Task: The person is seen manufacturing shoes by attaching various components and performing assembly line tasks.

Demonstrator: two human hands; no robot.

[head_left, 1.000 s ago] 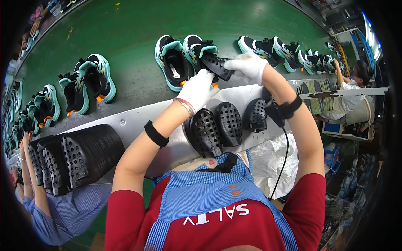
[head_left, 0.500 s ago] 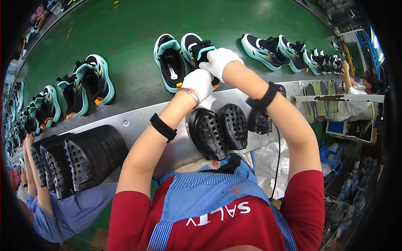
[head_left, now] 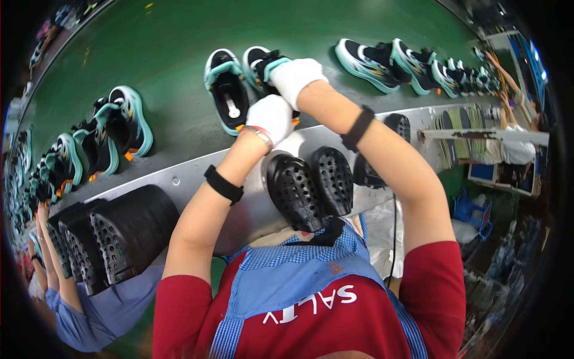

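Both my hands wear white gloves and meet at the heel opening of a black and teal sneaker (head_left: 256,61) on the green surface. My right hand (head_left: 297,79) is closed over the teal collar, its fingertips partly hidden. Against the heel end, my left hand (head_left: 269,117) is closed too; its fingers are mostly covered from view. The other sneaker of the pair (head_left: 229,99) lies just left, with its pale insole mark and orange heel tab showing. Both hands cover much of the inside of the sneaker they hold.
A metal ledge (head_left: 239,218) along the near side holds black perforated shoe-shaped moulds (head_left: 295,191) and a stack of them (head_left: 134,227) at left. More sneakers (head_left: 365,66) line up on the right and left (head_left: 128,122). Other people work at both ends.
The sneakers on the green surface have shifted left relative to the metal ledge. Both my hands have moved left with the pair, staying at the same sneaker's heel opening.
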